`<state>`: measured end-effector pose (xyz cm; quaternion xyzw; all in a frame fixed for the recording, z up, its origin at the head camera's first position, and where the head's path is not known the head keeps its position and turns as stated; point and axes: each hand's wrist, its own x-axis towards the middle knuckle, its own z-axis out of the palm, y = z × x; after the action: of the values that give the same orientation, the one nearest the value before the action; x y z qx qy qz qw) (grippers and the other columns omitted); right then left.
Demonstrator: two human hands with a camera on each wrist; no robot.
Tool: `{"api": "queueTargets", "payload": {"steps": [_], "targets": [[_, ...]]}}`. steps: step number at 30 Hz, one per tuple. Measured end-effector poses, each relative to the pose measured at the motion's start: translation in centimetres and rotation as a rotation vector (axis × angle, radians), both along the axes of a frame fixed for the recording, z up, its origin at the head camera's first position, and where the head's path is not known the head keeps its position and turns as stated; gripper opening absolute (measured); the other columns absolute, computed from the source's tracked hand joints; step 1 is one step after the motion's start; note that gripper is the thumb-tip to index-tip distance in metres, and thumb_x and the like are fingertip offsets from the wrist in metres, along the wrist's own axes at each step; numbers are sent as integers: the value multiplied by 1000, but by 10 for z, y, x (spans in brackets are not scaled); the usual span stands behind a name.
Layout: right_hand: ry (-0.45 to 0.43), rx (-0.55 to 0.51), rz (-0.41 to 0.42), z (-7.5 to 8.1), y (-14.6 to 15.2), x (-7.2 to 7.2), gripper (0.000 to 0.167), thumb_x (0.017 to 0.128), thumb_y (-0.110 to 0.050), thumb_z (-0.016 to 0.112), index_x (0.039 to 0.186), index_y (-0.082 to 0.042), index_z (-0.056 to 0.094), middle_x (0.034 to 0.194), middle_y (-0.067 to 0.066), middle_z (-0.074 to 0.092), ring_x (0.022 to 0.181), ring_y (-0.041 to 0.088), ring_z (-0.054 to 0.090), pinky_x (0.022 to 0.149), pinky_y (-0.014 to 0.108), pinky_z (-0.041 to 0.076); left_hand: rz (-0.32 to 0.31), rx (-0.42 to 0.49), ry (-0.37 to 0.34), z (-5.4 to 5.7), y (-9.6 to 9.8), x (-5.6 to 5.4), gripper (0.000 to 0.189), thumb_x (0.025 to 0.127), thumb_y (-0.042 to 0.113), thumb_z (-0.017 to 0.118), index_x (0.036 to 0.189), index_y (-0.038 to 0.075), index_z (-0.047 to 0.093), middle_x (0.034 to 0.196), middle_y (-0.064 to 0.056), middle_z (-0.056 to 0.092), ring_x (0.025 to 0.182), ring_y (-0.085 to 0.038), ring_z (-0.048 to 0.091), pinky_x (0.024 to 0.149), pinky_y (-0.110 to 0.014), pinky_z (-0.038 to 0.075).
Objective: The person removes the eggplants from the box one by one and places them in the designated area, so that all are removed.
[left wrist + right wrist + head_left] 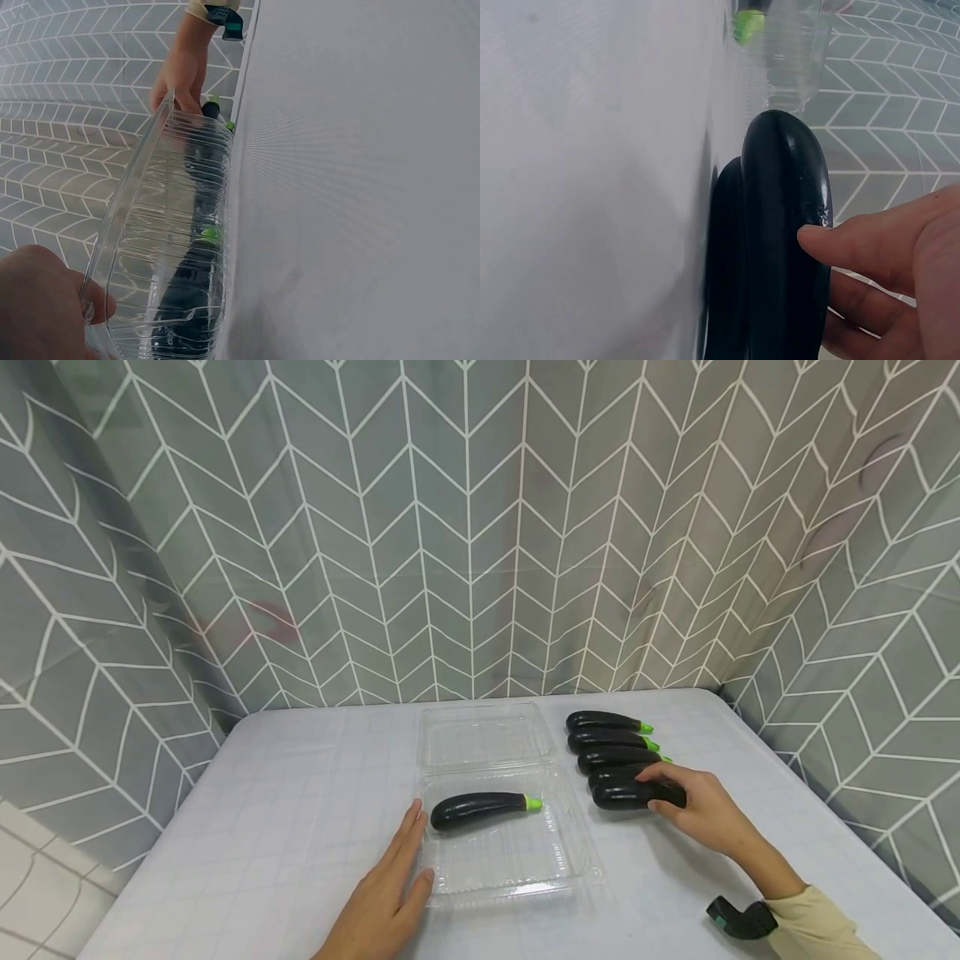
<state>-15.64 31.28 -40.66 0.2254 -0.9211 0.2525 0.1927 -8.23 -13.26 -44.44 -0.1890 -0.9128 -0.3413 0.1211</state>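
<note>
A clear plastic clamshell container [502, 864] lies opened flat, its lid [483, 739] toward the back. One dark eggplant [472, 810] with a green stem end lies across its base. My left hand [382, 893] rests along the container's left edge, fingers fairly straight; in the left wrist view its thumb [97, 300] is at the rim. To the right, my right hand [708, 806] grips the nearest eggplant [626, 794] of a row, covering its stem end. The right wrist view has the thumb [821, 241] on this eggplant [784, 180], with another eggplant [727, 262] close against it.
Behind the gripped one, several more eggplants [600, 721] lie side by side, green ends rightward. A white cloth covers the table [300, 793]. Grey patterned curtains [480, 527] stand behind and at both sides. A black curved device [742, 918] sits at the right sleeve.
</note>
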Motion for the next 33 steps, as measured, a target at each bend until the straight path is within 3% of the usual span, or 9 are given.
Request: {"api": "queueTargets", "payload": {"steps": [11,15,23,33], "targets": [[-82,13,-13,-1,7,-4,41,75,9,85,110,-9,74,112,7,74,111,40,67,92,60,52,1,3,17,0,0,-1,71,102,16,64,165,10,31,171,3,20,148,-14,33,110,-50,43],[-112,30,-2,-1,8,-5,40,75,9,86,109,-10,73,111,6,74,111,40,67,92,60,52,3,4,18,0,0,-1,71,102,16,64,165,11,31,171,3,21,147,-13,33,110,-50,43],[-98,54,-6,-7,9,-5,41,73,12,85,107,-8,72,109,6,73,106,38,69,89,57,55,-1,0,8,0,0,0,71,103,16,64,165,11,30,172,3,20,148,-14,34,110,-51,43],[-78,72,-13,-7,8,-3,41,73,12,85,108,-6,72,112,9,72,112,41,66,93,60,52,2,-9,2,0,0,1,71,103,17,63,165,11,30,172,3,20,148,-15,33,110,-51,43]]}}
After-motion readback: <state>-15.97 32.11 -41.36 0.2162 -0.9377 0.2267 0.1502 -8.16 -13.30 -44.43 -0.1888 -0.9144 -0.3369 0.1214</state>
